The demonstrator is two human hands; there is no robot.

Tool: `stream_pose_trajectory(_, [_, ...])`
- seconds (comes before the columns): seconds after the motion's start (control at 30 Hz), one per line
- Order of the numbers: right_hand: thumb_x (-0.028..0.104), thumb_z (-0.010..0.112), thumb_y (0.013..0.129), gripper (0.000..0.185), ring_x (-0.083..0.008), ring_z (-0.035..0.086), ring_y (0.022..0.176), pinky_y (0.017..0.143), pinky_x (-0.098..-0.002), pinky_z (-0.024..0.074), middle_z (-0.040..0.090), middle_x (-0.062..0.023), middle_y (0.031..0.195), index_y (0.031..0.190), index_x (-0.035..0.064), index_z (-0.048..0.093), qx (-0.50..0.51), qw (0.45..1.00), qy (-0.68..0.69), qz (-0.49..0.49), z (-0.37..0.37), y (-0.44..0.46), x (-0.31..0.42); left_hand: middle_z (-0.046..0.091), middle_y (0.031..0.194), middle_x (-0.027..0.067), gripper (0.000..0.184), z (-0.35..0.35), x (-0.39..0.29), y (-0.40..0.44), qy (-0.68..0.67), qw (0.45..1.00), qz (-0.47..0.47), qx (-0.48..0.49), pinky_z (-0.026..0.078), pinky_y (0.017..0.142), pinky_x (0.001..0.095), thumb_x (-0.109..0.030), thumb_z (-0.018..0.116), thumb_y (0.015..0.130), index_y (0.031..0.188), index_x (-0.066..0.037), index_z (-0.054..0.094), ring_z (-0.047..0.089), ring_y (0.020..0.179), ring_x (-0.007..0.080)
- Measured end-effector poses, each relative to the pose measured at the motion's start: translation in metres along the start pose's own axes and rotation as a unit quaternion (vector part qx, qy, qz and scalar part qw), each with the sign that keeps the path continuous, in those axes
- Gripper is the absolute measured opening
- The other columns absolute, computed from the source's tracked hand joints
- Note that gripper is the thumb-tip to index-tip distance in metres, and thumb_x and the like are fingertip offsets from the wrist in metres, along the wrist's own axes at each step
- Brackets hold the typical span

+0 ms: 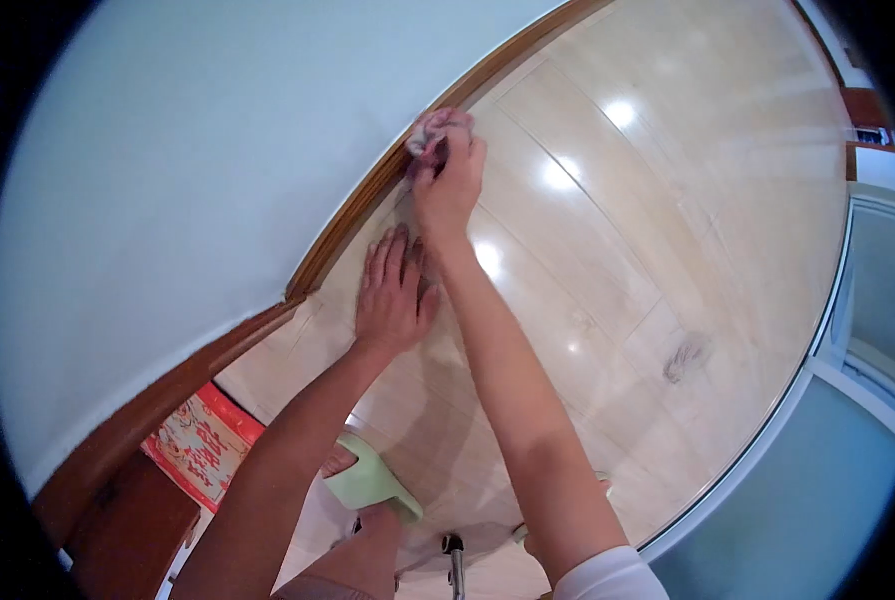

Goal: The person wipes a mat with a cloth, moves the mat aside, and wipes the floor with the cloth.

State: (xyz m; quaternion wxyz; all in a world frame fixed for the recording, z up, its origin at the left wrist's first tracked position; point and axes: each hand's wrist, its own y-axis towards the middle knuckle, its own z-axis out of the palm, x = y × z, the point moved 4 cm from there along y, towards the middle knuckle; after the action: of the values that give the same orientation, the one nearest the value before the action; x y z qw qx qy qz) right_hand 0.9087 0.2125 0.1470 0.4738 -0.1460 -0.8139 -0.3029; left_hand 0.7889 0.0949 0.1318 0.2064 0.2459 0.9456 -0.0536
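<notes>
My right hand [452, 190] grips a crumpled pinkish-grey cloth [430, 132], pressed where the brown wooden baseboard [352, 210] meets the floor. Dark patches on the cloth show beside the fingers. Lower and a little to the left, my left hand [395, 298] lies palm down on the pale wood-look floor [577, 260], its fingers stretched toward the cloth and holding nothing. The fingertips rest near the baseboard, beside my right wrist.
A white wall [197, 160] rises along the left. At the right stands a frosted panel with a pale frame [857, 400]. A dark smudge or hair clump [685, 357] lies on the floor. Below are a green slipper [372, 478], a metal caster leg [455, 565] and a red printed sheet [202, 445].
</notes>
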Motion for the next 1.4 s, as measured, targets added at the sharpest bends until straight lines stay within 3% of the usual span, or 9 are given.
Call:
stream_pose_trajectory(0.33, [0.004,0.06,0.085,0.039,-0.0367,0.063,0.098,0.091,-0.0466,0.0497,0.068,-0.0176,0.115,0.121,0.0153,0.072,-0.024,0.978,-0.15,0.142,-0.049,0.201,-0.098,0.03,0.158,0.0249,0.068,-0.004,0.003,0.001,-0.043,0.999,-0.014,0.003,0.018,0.122,0.0576,-0.024,0.065,0.089,0.148,0.0,0.041,0.027,0.148,0.0424])
stream_pose_trajectory(0.4, [0.002,0.055,0.088,0.038,-0.0339,0.064,0.097,0.09,-0.0454,0.0498,0.071,-0.0138,0.113,0.12,0.0137,0.073,-0.059,0.966,-0.246,0.047,-0.079,0.204,-0.077,0.03,0.158,0.0247,0.068,-0.003,0.003,0.0,-0.05,0.999,-0.014,0.002,0.018,0.122,0.0575,-0.025,0.065,0.089,0.147,0.0,0.042,0.026,0.148,0.0421])
stream_pose_trajectory(0.57, [0.002,0.06,0.083,0.036,-0.0366,0.062,0.099,0.089,-0.0469,0.0522,0.067,-0.0169,0.117,0.115,0.0148,0.072,0.201,0.974,-0.108,0.005,-0.068,0.063,0.002,0.032,0.159,0.0237,0.069,0.0,0.004,-0.004,-0.029,0.999,-0.021,0.009,0.019,0.122,0.0579,-0.028,0.065,0.088,0.148,-0.001,0.043,0.027,0.148,0.0412])
stream_pose_trajectory(0.73, [0.008,0.067,0.084,0.032,-0.0391,0.062,0.1,0.082,-0.0494,0.054,0.059,-0.0173,0.117,0.115,0.0156,0.068,0.274,0.945,-0.18,0.003,-0.037,0.048,-0.033,0.033,0.157,0.0254,0.066,-0.002,0.005,0.0,-0.021,1.0,-0.002,-0.015,0.019,0.122,0.0592,-0.026,0.064,0.088,0.146,0.0,0.044,0.029,0.147,0.0429])
stream_pose_trajectory(0.9, [0.01,0.057,0.091,0.025,-0.0332,0.059,0.111,0.092,-0.0455,0.0503,0.07,-0.0106,0.116,0.109,0.0156,0.073,0.049,0.962,-0.266,0.046,-0.13,0.134,-0.099,0.033,0.157,0.0257,0.068,0.0,0.005,-0.003,-0.035,0.999,0.003,-0.022,0.021,0.121,0.0594,-0.025,0.064,0.087,0.146,0.0,0.043,0.03,0.146,0.0436])
stream_pose_trajectory(1.07, [0.011,0.056,0.094,0.027,-0.0248,0.065,0.068,0.066,-0.0381,0.0536,0.071,-0.012,0.102,0.117,0.0109,0.071,-0.09,0.933,-0.311,0.159,-0.283,0.12,-0.159,0.033,0.158,0.0243,0.068,0.0,0.007,-0.002,-0.03,0.999,0.002,-0.02,0.021,0.122,0.0586,-0.026,0.063,0.088,0.148,-0.002,0.042,0.03,0.147,0.0421])
stream_pose_trajectory(1.13, [0.007,0.058,0.093,0.027,-0.0236,0.065,0.068,0.065,-0.0387,0.0527,0.071,-0.0115,0.099,0.117,0.0075,0.07,-0.015,0.942,-0.326,0.079,-0.273,0.089,-0.121,0.033,0.158,0.0236,0.067,0.003,0.005,-0.002,-0.025,0.999,-0.001,-0.024,0.02,0.122,0.058,-0.027,0.062,0.089,0.148,-0.002,0.043,0.03,0.147,0.0413])
stream_pose_trajectory(1.23, [-0.003,0.055,0.088,0.03,-0.0368,0.062,0.106,0.093,-0.0446,0.0494,0.068,-0.0146,0.112,0.114,0.0048,0.068,0.106,0.966,-0.211,-0.103,-0.163,0.029,-0.033,0.033,0.158,0.0243,0.065,0.005,0.007,-0.004,-0.019,0.999,0.008,-0.028,0.019,0.122,0.0584,-0.025,0.06,0.089,0.147,-0.001,0.044,0.029,0.147,0.0417])
stream_pose_trajectory(1.4, [0.009,0.058,0.09,0.03,-0.0327,0.06,0.109,0.088,-0.0442,0.0532,0.061,-0.0084,0.125,0.116,0.0208,0.066,0.263,0.951,-0.164,-0.024,-0.071,-0.018,-0.011,0.034,0.157,0.0243,0.065,0.001,0.003,-0.001,-0.002,1.0,0.007,-0.022,0.02,0.122,0.0577,-0.024,0.062,0.089,0.146,0.0,0.044,0.029,0.147,0.0417])
